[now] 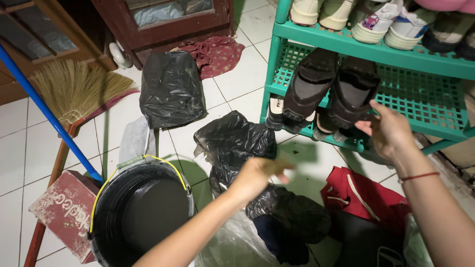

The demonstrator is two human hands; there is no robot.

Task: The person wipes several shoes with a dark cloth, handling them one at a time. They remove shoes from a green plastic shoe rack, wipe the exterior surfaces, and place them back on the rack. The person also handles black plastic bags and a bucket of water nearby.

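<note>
Right hand is raised in front of the green plastic shoe rack, fingers loosely spread and curled, palm empty, fingertips just short of the right-hand shoe of a pair of black shoes that stands toe-down on the rack's middle shelf. Left hand hangs lower, to the left of the rack's foot, over a crumpled black plastic bag; it is motion-blurred, so whether its fingers pinch the film or merely hover cannot be told, though nothing solid shows in its grip. Judgement on handling: the black shoes look soft-walled with firm soles, light to moderate in weight, not fragile; the open collar or the heel offers the surest hold, and the sole edge hooked on the shelf lattice may snag on lifting. The bag is thin, limp and slippery, and would gather best at a bunched fold. Edges: the rack's front rail lies immediately below the shoes, and the upper shelf, loaded with pale sneakers, limits headroom. Below the rack, a red bag and further dark bags crowd the tiled floor. Left of the rack, well apart, stand a black bucket with a yellow handle, a second filled black bag, a broom and a blue-handled tool. Open room is judged narrow: mainly the tile strip directly before the rack.
</note>
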